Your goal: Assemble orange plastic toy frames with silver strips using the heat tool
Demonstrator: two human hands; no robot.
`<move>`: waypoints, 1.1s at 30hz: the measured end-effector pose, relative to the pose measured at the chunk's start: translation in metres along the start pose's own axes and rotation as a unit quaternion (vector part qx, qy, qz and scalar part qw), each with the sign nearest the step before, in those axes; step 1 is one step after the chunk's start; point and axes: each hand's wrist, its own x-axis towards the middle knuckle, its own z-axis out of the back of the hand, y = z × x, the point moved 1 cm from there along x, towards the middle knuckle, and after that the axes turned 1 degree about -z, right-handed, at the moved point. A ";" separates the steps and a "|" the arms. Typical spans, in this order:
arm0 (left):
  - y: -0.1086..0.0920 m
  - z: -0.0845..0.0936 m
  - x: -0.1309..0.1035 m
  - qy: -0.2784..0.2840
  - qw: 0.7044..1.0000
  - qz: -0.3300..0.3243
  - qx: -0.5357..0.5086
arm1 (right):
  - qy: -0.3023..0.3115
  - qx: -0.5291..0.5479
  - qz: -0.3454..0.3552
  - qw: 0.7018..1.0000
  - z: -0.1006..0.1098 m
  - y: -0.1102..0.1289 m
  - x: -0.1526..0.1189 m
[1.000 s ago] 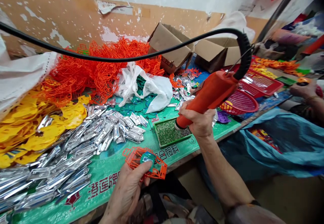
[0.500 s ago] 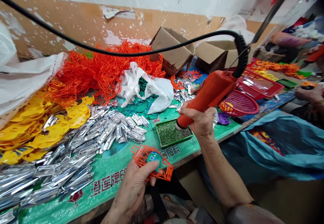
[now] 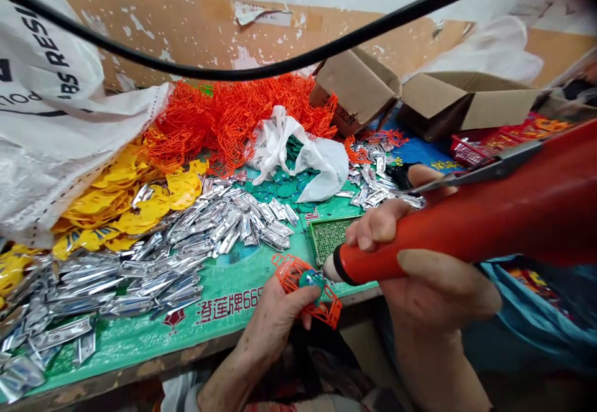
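My left hand point(image 3: 280, 309) pinches an orange plastic frame point(image 3: 330, 314) near the bench's front edge, its thumb on a teal piece point(image 3: 310, 280) set in the frame. Wrapped round a red electric screwdriver point(image 3: 448, 219) is my right hand point(image 3: 420, 263). The tool lies nearly level, and its pale tip points left at the teal piece; whether it touches is too small to tell. Behind the tip sits a green tray point(image 3: 326, 232) of small metal bits, partly hidden by the tool and my right hand.
Silver parts point(image 3: 172, 263) and yellow pieces point(image 3: 135, 201) cover the left of the bench. Farther back are tangled orange frames point(image 3: 233, 114), a white bag point(image 3: 326, 163) over teal pieces and cardboard boxes point(image 3: 359, 82). A black cable point(image 3: 261, 70) hangs across the view; a blue bag point(image 3: 550, 325) is at right.
The red screwdriver has come up from the green tray to the orange frame, swinging closer to level. My left hand still grips the frame. The view has shifted left.
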 end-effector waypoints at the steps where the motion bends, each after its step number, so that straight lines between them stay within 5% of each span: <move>1: 0.000 0.000 0.000 0.000 1.000 0.000 0.000 | 0.009 0.009 -0.004 1.000 -0.001 -0.003 -0.002; 16: 0.003 0.003 0.002 0.026 0.999 -0.016 -0.007 | 0.022 0.017 -0.023 0.999 -0.002 -0.014 -0.006; 33: -0.003 -0.004 -0.002 -0.018 1.000 -0.002 0.022 | 0.022 -0.071 -0.051 0.996 -0.001 -0.017 -0.011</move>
